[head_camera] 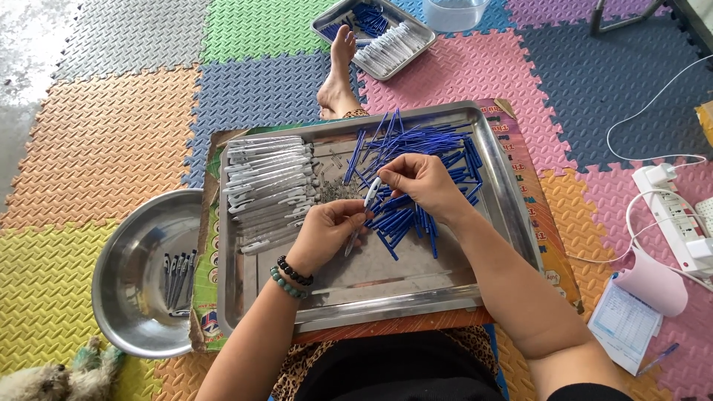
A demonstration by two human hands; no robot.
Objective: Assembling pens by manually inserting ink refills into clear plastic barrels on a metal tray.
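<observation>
Steel bowl [134, 252] holding finished pens [178, 275], power strip [679, 219] — pink paper roll [653, 282], foam mat [104, 141]

Both forearms reach forward, left hand [324, 232] curled with beaded bracelets at the wrist, right hand [420, 180] pinching, fingertips nearly meeting.

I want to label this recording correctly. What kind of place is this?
Probably a home floor used for piecework: coloured foam mats, a steel tray of blue pen refills on the lap, and a power strip.
</observation>
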